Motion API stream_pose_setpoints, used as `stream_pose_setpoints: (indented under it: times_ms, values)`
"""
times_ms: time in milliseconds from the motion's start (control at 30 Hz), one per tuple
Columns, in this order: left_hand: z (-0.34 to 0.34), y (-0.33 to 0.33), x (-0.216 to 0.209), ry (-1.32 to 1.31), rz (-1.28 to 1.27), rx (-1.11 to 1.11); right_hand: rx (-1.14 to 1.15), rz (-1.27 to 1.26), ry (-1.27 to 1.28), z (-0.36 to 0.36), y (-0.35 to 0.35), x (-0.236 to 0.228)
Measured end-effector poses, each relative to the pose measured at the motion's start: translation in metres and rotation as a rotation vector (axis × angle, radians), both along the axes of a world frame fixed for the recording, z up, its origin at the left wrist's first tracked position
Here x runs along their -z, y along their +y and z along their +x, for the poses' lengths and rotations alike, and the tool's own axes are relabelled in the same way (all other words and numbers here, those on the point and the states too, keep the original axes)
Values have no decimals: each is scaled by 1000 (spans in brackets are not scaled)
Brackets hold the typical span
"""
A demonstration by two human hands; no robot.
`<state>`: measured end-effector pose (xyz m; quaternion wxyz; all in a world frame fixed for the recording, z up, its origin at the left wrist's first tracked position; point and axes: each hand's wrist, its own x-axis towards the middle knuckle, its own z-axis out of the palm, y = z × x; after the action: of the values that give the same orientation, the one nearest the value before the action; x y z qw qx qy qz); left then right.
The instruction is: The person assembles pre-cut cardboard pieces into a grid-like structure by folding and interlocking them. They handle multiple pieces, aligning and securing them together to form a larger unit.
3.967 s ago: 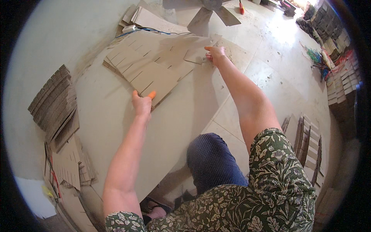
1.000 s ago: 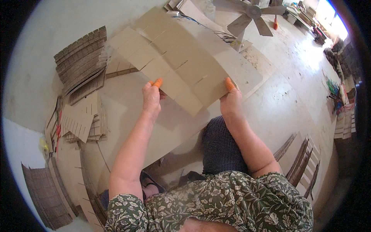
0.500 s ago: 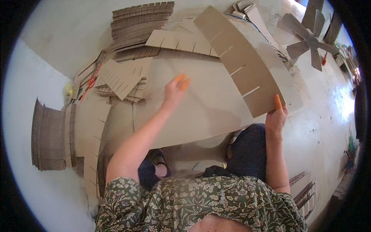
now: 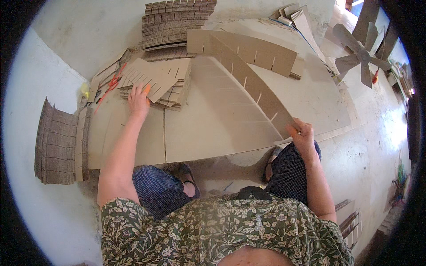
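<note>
My right hand point(image 4: 302, 136) grips the near end of a long brown cardboard strip point(image 4: 253, 86) with several slots cut into it. The strip slants away to the far left, tilted on its edge over the pale board. Beside it lies a blurred pale shape that may be its reflection. At the left, my left hand point(image 4: 139, 101) has its fingers curled at the near edge of a slotted cardboard piece point(image 4: 155, 75) on top of a pile. Orange coverings show on its thumb and on a right finger. Behind the held strip lies another slotted strip point(image 4: 266, 55).
Stacks of slotted cardboard stand at the back wall point(image 4: 177, 22) and far left point(image 4: 57, 142). Red-handled scissors point(image 4: 113, 84) lie left of the pile. A fan point(image 4: 363, 55) stands at the far right. The pale work board point(image 4: 213, 142) spans the space before my knees.
My left hand has moved left and back to the cardboard pile. My right hand has tipped the long strip onto its edge and shifted slightly left and nearer.
</note>
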<state>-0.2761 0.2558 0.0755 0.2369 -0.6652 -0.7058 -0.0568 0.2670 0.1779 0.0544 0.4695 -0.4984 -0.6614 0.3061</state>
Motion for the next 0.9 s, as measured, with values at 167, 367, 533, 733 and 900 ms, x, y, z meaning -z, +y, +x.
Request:
stream_pose_setpoints:
  times_ms: [167,367,533,733,900]
  values:
    - [-1,26,-26,-93,176,243,2,-39,-189,4,-1,2]
    - [112,1,-107,-80,414,665,341,325,-195,-6,-24,2]
    - [201,-17,-152,-118,269,683,573,433,-75,1,-51,-8]
    - [268,-34,-160,-103,-132,543,571,465,54,0,-68,-45]
    - [308,-50,-116,-118,-362,588,280,502,99,-25,-62,-65]
